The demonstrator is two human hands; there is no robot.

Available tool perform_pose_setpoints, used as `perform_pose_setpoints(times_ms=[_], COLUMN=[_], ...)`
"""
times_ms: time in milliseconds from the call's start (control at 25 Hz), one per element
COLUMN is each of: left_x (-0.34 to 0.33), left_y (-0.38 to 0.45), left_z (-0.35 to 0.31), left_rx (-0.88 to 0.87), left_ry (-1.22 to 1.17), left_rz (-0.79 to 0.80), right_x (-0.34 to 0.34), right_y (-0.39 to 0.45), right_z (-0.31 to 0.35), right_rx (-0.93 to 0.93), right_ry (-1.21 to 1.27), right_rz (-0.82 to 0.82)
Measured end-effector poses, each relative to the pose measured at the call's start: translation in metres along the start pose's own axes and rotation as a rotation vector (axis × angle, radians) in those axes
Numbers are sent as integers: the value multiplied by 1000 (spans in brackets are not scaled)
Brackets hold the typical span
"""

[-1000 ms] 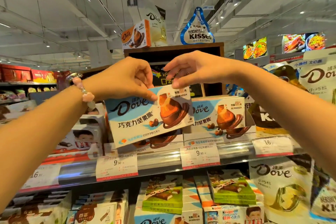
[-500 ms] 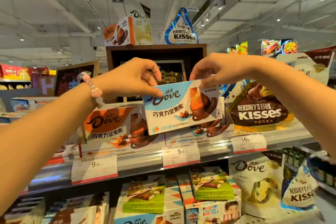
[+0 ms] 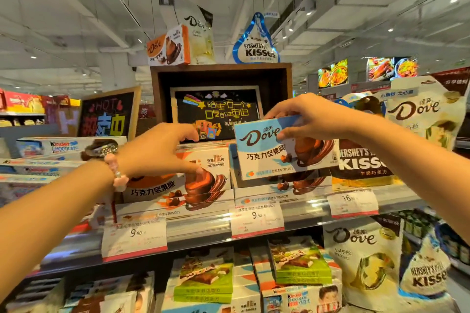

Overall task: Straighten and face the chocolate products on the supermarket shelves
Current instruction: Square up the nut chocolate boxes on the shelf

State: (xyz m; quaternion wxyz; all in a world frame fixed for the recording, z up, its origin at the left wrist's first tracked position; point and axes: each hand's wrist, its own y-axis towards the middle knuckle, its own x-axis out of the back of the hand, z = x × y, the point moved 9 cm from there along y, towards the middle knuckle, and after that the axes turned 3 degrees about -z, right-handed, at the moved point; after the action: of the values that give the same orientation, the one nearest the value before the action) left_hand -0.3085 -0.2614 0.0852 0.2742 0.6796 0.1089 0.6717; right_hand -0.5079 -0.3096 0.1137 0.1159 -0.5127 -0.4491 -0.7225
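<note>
Right hand (image 3: 312, 119) grips the blue Dove box (image 3: 284, 150) by its top edge, fingers curled over the top and thumb pressed on the front face, holding it tilted above the shelf (image 3: 203, 231) with its printed face toward the camera. Its lower right corner overlaps the Hershey's Kisses bag (image 3: 361, 162) behind it, so only part of that bag's lettering reads. Under the held box lies a stack of blue Dove boxes (image 3: 267, 190); how many are in it cannot be told, since the held box covers most of the stack.

Left hand (image 3: 157, 152), with a pink bead bracelet (image 3: 117, 173) at the wrist, reaches over the orange Dove box (image 3: 193, 183), fingers loosely spread and thumb tip at the box's front face. Whether the fingers behind touch the box top is hidden by the hand itself. That box's brand name is mostly covered by the hand and wrist.

2 price tags reading 9.90 (image 3: 134, 234) (image 3: 256, 216) and 1 reading 16 (image 3: 353, 202) hang on the shelf rail; their small print is too blurred to read. Kinder Chocolate boxes (image 3: 63, 146) sit at far left. Green boxes (image 3: 203, 279) sit on the lower shelf, partly cut off by the rail.
</note>
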Motion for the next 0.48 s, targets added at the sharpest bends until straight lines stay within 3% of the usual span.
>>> perform_pose_setpoints(times_ms=[320, 480], left_x=[-12, -14], left_y=[-16, -21], left_z=[3, 0], left_rx=[-71, -103], left_ry=[-76, 19], left_rz=[41, -5], right_x=[-20, -42], right_y=[10, 6], right_z=[5, -5], right_rx=[22, 25], right_ry=[2, -49], right_rz=[1, 22])
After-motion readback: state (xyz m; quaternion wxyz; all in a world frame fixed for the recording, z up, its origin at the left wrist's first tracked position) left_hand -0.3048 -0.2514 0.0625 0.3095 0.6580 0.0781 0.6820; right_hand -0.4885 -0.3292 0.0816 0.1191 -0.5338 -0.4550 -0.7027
